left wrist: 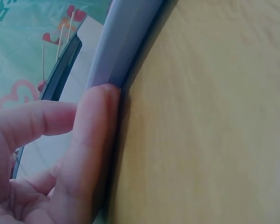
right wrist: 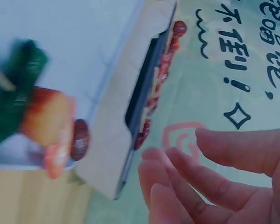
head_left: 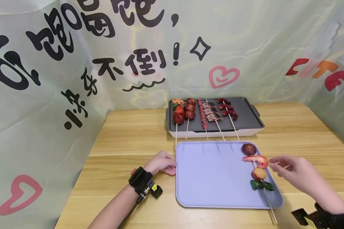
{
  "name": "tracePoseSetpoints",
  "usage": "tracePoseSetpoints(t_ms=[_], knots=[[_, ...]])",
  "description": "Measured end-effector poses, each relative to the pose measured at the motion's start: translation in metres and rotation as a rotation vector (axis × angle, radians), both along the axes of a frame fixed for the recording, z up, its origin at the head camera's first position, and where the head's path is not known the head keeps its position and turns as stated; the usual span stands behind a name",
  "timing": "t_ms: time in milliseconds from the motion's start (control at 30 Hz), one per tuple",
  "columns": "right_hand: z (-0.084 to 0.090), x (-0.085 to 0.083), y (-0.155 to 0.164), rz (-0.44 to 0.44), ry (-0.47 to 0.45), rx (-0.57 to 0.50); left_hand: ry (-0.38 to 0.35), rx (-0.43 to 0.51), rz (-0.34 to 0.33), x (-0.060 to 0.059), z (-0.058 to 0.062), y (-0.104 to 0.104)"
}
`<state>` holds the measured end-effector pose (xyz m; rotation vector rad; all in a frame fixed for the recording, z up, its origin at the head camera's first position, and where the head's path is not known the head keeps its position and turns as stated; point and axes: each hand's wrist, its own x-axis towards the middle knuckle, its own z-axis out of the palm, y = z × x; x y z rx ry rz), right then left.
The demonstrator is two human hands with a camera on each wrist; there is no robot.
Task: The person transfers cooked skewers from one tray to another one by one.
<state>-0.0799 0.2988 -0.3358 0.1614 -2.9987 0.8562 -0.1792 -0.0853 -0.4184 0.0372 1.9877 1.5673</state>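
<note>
A lavender tray (head_left: 212,175) lies on the wooden table (head_left: 132,133). My left hand (head_left: 170,167) rests at the tray's left edge, its straight fingers (left wrist: 91,140) touching the tray's rim (left wrist: 121,42). Along the tray's right side lies a skewer (head_left: 259,173) carrying a mushroom (head_left: 248,148), a shrimp (head_left: 256,160), a tan round piece and a green pepper (head_left: 262,185). My right hand (head_left: 278,167) hovers just right of that skewer, fingers (right wrist: 200,182) relaxed and holding nothing. The skewer (right wrist: 42,121) appears blurred in the right wrist view.
Behind the tray stands a dark grill pan (head_left: 246,117) on a white base (right wrist: 116,126), holding several loaded skewers (head_left: 206,113) whose sticks reach over its front edge. A printed cloth backdrop (head_left: 74,79) closes in the table at the back and both sides.
</note>
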Motion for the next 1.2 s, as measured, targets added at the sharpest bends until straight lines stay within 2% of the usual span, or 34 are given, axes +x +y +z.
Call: tracePoseSetpoints(t_ms=[267,433,533,733,900,1200], knots=[[0.027,-0.037,-0.02,0.022,0.052,0.021,0.003,0.005,-0.001,-0.001,0.0,-0.001],[0.034,-0.057,-0.033,0.045,0.111,-0.003,0.01,0.004,-0.002,-0.002,0.0,-0.002],[0.035,-0.069,-0.039,0.05,0.112,-0.024,0.009,0.007,-0.003,-0.002,0.0,-0.001],[0.033,-0.09,-0.045,0.039,0.114,-0.051,0.006,0.011,-0.002,0.0,-0.001,-0.001],[0.024,-0.105,-0.05,0.007,0.111,-0.054,0.005,0.005,0.002,-0.001,-0.001,-0.001],[0.0,-0.118,-0.053,-0.052,0.071,-0.072,0.008,0.009,-0.001,0.0,-0.002,-0.001]])
